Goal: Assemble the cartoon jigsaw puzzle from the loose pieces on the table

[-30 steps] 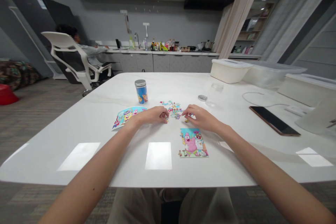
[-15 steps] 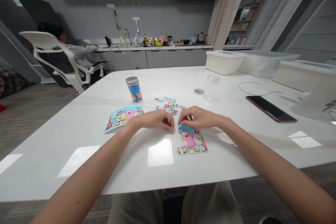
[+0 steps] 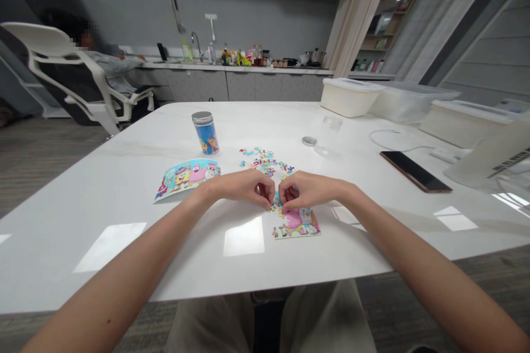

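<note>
A partly assembled jigsaw puzzle (image 3: 296,223) with a pink cartoon figure lies on the white table in front of me. At its upper left edge my left hand (image 3: 252,187) is closed in a pinch on a small puzzle piece (image 3: 271,208), mostly hidden by the fingers. My right hand (image 3: 308,188) bends over the puzzle's upper part, thumb and fingers closed on its left edge and covering the top. Just beyond both hands lie loose puzzle pieces (image 3: 265,161) in a scattered heap. To the left rests a curved picture sheet (image 3: 188,176) with the same cartoon figures.
A blue-printed jar (image 3: 206,133) with a metal lid stands behind the sheet. Farther right are a clear jar (image 3: 329,135), a loose lid (image 3: 309,141), a phone (image 3: 415,171), a cable and storage boxes (image 3: 351,97). A person sits in a white chair (image 3: 70,77) at the back left.
My right hand has moved down and left over the puzzle, covering more of it. My left hand's piece now meets the puzzle's left edge. The view has shifted slightly.
</note>
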The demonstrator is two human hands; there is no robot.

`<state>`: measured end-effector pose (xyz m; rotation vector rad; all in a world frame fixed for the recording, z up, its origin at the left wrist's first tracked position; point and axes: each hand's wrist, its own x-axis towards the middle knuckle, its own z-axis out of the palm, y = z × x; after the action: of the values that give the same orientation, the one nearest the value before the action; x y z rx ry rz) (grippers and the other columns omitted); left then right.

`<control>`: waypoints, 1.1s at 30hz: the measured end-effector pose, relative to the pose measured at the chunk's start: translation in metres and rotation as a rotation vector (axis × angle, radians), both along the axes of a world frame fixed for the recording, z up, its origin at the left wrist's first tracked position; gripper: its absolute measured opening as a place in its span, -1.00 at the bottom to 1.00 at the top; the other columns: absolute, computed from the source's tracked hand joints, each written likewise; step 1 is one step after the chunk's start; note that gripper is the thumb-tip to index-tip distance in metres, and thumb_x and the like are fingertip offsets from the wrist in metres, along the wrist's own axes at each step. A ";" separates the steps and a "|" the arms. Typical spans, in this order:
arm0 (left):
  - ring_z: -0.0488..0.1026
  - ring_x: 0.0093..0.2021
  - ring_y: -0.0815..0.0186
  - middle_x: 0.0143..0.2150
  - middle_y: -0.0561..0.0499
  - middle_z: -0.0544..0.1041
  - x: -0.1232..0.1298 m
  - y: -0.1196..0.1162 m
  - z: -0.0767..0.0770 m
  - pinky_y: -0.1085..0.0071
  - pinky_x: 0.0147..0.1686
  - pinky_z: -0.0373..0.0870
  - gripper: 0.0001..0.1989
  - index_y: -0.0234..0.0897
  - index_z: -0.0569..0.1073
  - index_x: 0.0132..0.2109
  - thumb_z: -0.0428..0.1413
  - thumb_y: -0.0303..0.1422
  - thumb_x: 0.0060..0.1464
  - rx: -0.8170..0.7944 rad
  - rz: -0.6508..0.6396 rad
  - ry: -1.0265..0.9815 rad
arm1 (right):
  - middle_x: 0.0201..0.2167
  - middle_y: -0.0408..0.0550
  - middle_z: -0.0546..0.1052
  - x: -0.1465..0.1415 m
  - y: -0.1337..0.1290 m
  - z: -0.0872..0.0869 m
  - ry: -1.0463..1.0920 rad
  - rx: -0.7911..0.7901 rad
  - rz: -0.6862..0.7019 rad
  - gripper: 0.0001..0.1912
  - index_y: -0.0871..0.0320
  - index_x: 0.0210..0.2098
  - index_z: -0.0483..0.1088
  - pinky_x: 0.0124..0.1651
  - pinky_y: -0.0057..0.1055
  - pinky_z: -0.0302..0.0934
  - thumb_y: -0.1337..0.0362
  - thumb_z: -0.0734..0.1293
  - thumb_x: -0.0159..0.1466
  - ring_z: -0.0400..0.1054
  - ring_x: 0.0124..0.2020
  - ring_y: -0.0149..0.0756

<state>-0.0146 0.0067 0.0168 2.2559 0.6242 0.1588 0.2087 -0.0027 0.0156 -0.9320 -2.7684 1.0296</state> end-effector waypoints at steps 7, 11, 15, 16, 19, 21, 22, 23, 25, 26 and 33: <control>0.40 -0.45 0.46 -0.39 0.14 0.60 0.002 -0.002 0.000 0.52 -0.39 0.28 -0.94 -0.17 0.60 -0.29 0.23 -0.40 0.03 0.011 -0.002 -0.014 | -0.48 -0.17 0.47 0.000 0.000 -0.002 -0.039 -0.039 -0.024 -0.84 0.13 -0.40 0.40 -0.42 -0.46 0.16 0.18 0.39 0.19 0.30 -0.47 -0.41; 0.40 -0.46 0.46 -0.42 0.15 0.60 0.005 -0.004 -0.001 0.52 -0.38 0.28 -0.93 -0.15 0.62 -0.29 0.25 -0.38 0.02 0.016 0.002 -0.025 | -0.48 -0.17 0.45 0.000 0.000 -0.002 -0.042 -0.039 -0.014 -0.84 0.13 -0.40 0.40 -0.44 -0.45 0.12 0.17 0.39 0.19 0.27 -0.47 -0.42; 0.38 -0.48 0.47 -0.45 0.16 0.58 0.008 -0.005 -0.002 0.52 -0.38 0.27 -0.94 -0.16 0.62 -0.31 0.26 -0.36 0.01 0.030 0.001 -0.031 | -0.52 -0.20 0.40 -0.001 0.000 0.000 -0.039 -0.053 -0.018 -0.85 0.13 -0.41 0.39 -0.46 -0.45 0.09 0.19 0.38 0.19 0.24 -0.51 -0.43; 0.38 -0.49 0.47 -0.45 0.16 0.58 0.009 -0.005 -0.003 0.52 -0.38 0.27 -0.94 -0.16 0.62 -0.31 0.26 -0.37 0.01 0.029 0.000 -0.028 | -0.53 -0.20 0.40 -0.001 0.000 0.000 -0.038 -0.054 -0.019 -0.85 0.13 -0.40 0.40 -0.46 -0.45 0.09 0.19 0.37 0.20 0.24 -0.51 -0.43; 0.38 -0.49 0.48 -0.45 0.15 0.57 0.011 -0.006 -0.003 0.52 -0.39 0.27 -0.93 -0.18 0.62 -0.30 0.25 -0.39 0.01 0.030 -0.004 -0.017 | -0.52 -0.20 0.39 -0.001 0.000 0.000 -0.045 -0.044 -0.013 -0.86 0.14 -0.38 0.41 -0.45 -0.44 0.10 0.20 0.37 0.20 0.25 -0.50 -0.42; 0.38 -0.49 0.48 -0.46 0.15 0.56 0.013 -0.007 -0.003 0.51 -0.39 0.27 -0.93 -0.19 0.62 -0.30 0.25 -0.39 0.01 0.036 -0.001 -0.014 | -0.51 -0.19 0.39 -0.001 -0.001 0.001 -0.051 -0.042 -0.014 -0.87 0.15 -0.38 0.41 -0.46 -0.44 0.09 0.20 0.36 0.20 0.25 -0.49 -0.42; 0.38 -0.50 0.48 -0.47 0.15 0.55 0.013 -0.008 -0.003 0.51 -0.39 0.27 -0.93 -0.20 0.62 -0.30 0.25 -0.40 0.01 0.041 0.003 -0.013 | -0.51 -0.19 0.39 -0.001 -0.001 0.001 -0.054 -0.048 -0.015 -0.87 0.15 -0.38 0.41 -0.46 -0.44 0.09 0.21 0.36 0.20 0.25 -0.49 -0.42; 0.37 -0.50 0.48 -0.48 0.15 0.54 0.014 -0.008 -0.003 0.51 -0.38 0.27 -0.93 -0.20 0.62 -0.30 0.25 -0.40 0.00 0.045 0.008 -0.012 | -0.52 -0.20 0.39 -0.001 -0.001 0.001 -0.055 -0.053 -0.019 -0.87 0.14 -0.39 0.40 -0.47 -0.45 0.09 0.21 0.36 0.20 0.25 -0.50 -0.42; 0.37 -0.50 0.47 -0.49 0.15 0.53 0.014 -0.008 -0.003 0.51 -0.39 0.26 -0.93 -0.20 0.62 -0.31 0.25 -0.41 0.00 0.051 0.016 -0.008 | -0.52 -0.20 0.39 -0.001 -0.002 0.002 -0.055 -0.060 -0.026 -0.88 0.14 -0.40 0.38 -0.47 -0.46 0.09 0.23 0.35 0.20 0.25 -0.50 -0.43; 0.37 -0.50 0.47 -0.49 0.15 0.53 0.014 -0.008 -0.003 0.51 -0.39 0.26 -0.94 -0.20 0.61 -0.31 0.25 -0.42 -0.01 0.053 0.020 -0.008 | -0.51 -0.19 0.40 -0.001 -0.002 0.002 -0.054 -0.059 -0.028 -0.88 0.14 -0.40 0.37 -0.46 -0.46 0.09 0.23 0.35 0.20 0.25 -0.50 -0.43; 0.39 -0.48 0.47 -0.47 0.14 0.53 0.014 -0.007 -0.006 0.53 -0.42 0.25 -0.92 -0.20 0.61 -0.31 0.24 -0.44 -0.01 0.080 0.042 -0.002 | -0.51 -0.18 0.41 0.000 0.000 -0.002 -0.047 -0.057 -0.024 -0.82 0.15 -0.41 0.37 -0.45 -0.45 0.10 0.18 0.37 0.21 0.25 -0.50 -0.42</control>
<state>-0.0011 -0.0001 0.0110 2.3199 0.6752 0.2094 0.2087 -0.0030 0.0136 -1.0072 -2.7715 1.1026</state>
